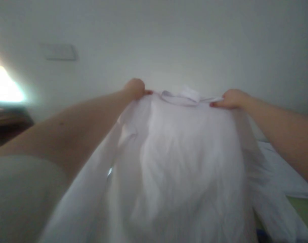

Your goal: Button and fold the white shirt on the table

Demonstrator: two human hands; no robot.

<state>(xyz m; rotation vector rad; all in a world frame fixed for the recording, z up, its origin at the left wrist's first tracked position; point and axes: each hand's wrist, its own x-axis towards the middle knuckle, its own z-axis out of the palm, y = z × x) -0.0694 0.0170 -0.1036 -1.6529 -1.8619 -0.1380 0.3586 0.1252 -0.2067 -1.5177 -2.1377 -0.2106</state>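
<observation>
A white long-sleeved collared shirt point(184, 162) hangs spread out in front of me, its collar at the top middle. My left hand point(136, 88) is closed on the shoulder at the left of the collar, and my right hand point(231, 98) pinches the other shoulder. One sleeve drapes down to the lower left, the other to the lower right. The lower part of the shirt runs out of the picture. Motion blurs the cloth, so finer details do not show.
Behind the shirt stands a pale wall point(154, 40) with a white rectangular plate point(59, 52) on it. Bright light enters at the far left, above a dark blurred object point(10, 123). At the right, a white cloth point(287, 172) lies over a green surface point(302, 209).
</observation>
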